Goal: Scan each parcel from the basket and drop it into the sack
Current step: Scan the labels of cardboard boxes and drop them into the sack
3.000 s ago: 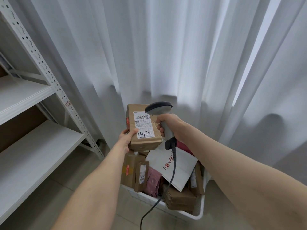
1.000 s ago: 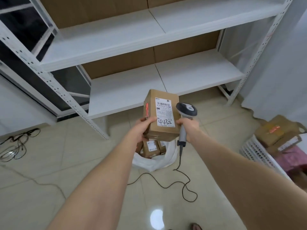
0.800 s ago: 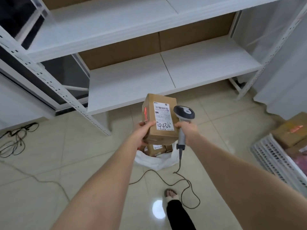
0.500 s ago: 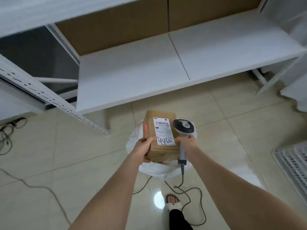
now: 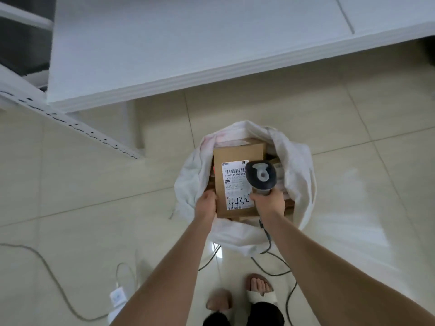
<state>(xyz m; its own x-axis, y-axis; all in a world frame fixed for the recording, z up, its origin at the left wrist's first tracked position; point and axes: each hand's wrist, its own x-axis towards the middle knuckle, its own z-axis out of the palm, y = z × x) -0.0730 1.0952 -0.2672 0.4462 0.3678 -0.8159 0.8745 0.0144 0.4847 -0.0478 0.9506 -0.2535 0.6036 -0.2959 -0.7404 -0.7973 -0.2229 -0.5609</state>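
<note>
A brown cardboard parcel [image 5: 231,158] with a white label marked 4432 hangs right over the open mouth of the white sack [image 5: 299,165] on the floor. My left hand [image 5: 207,206] grips the parcel at its near left edge. My right hand [image 5: 268,203] grips the handle of a grey barcode scanner [image 5: 261,176], whose head covers the label's right side. Other brown parcels lie inside the sack, mostly hidden under the held one. The basket is out of view.
A white shelf board [image 5: 188,48] of a metal rack juts out above the sack, with a perforated upright [image 5: 70,123] at the left. The scanner cable [image 5: 270,269] loops on the tiled floor near my sandalled feet [image 5: 259,290]. A grey cord and white adapter [image 5: 117,297] lie lower left.
I have turned from the basket to the sack and now look straight down. The parcel, still in my left hand, has come lower over the sack's mouth, with the scanner beside it.
</note>
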